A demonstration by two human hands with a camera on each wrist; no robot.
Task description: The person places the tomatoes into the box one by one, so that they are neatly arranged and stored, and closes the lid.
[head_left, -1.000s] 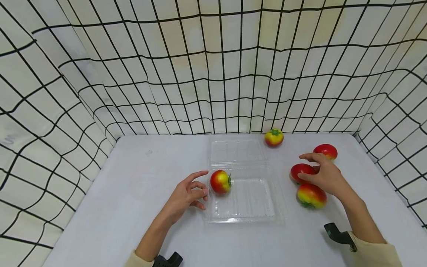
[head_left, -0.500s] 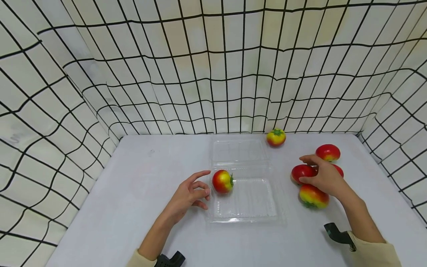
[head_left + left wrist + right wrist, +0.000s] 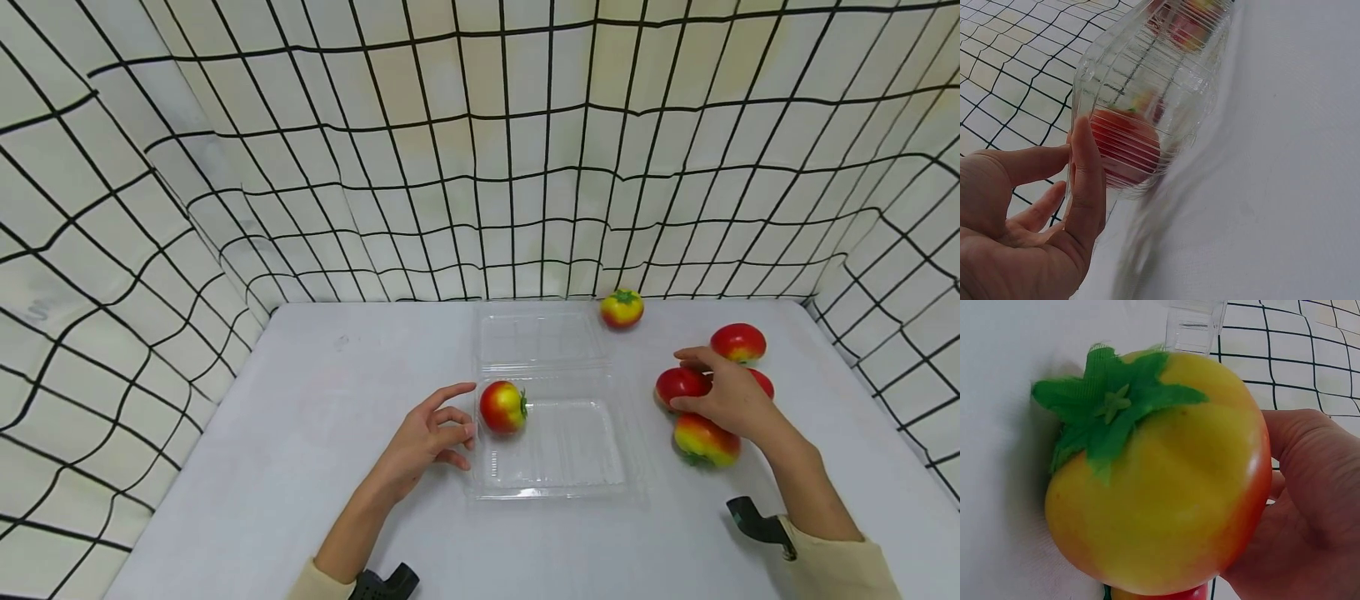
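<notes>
A clear plastic clamshell box [image 3: 555,450] lies unfolded on the white table. One red-yellow toy tomato [image 3: 503,407] sits at its left end. My left hand [image 3: 423,442] is at the box's left rim; in the left wrist view, the fingers of this hand [image 3: 1041,250] pinch that rim. My right hand [image 3: 731,400] holds a red tomato [image 3: 681,387] between thumb and fingers, on the table. Just nearer lies a red-yellow tomato [image 3: 707,440], whose green leaf top [image 3: 1110,406] fills much of the right wrist view and hides the grip there.
Another red tomato [image 3: 738,342] lies beyond my right hand, and part of one more [image 3: 763,382] shows beside the hand. A yellow-red tomato [image 3: 622,309] stands at the table's back edge. Black netting [image 3: 525,150] over white walls encloses the table [image 3: 322,433].
The view has shifted slightly. Red from a tomato now shows beside my right hand, where it was hidden a second ago. Both hands stay almost where they were.
</notes>
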